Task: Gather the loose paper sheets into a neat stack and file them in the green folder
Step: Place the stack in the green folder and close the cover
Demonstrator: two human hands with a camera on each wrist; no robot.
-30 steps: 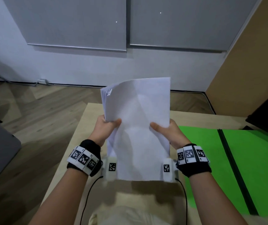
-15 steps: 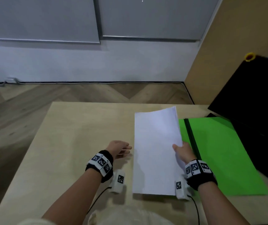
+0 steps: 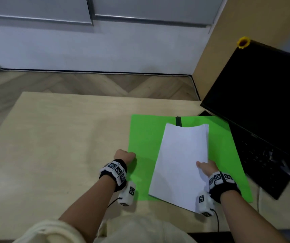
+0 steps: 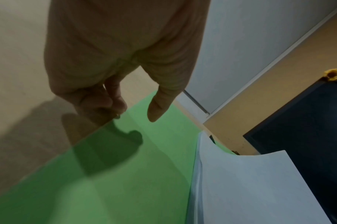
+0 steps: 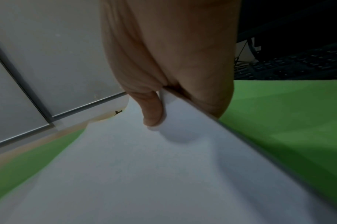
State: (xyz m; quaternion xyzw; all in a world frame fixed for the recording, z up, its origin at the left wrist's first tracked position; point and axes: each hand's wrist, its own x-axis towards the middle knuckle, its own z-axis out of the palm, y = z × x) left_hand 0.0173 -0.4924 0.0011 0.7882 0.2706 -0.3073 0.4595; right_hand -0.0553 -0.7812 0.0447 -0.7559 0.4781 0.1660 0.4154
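Paper sheets, white and squared into one thin stack (image 3: 181,160), hang over the open green plastic folder (image 3: 144,137), tilted across its black spine (image 3: 178,121) with the near corner past the folder's front edge. The right hand (image 3: 206,168) pinches the stack at its right edge, thumb on top and fingers beneath, so the far end sags and curls; probably that one-sided hold lets the sheets be lowered and turned square onto the right-hand leaf.

The left hand (image 3: 125,155) sits at the folder's left edge, fingers curled loosely and thumb out above the green. Whether the fingertips press or pinch that edge I cannot tell; it looks placed to steady the folder against sliding on the pale wooden tabletop (image 3: 61,137).

Just right of the folder lie a black keyboard (image 3: 263,162) and a black monitor (image 3: 263,88), leaving little room on that side, so the stack's right edge could catch the keyboard while being straightened.
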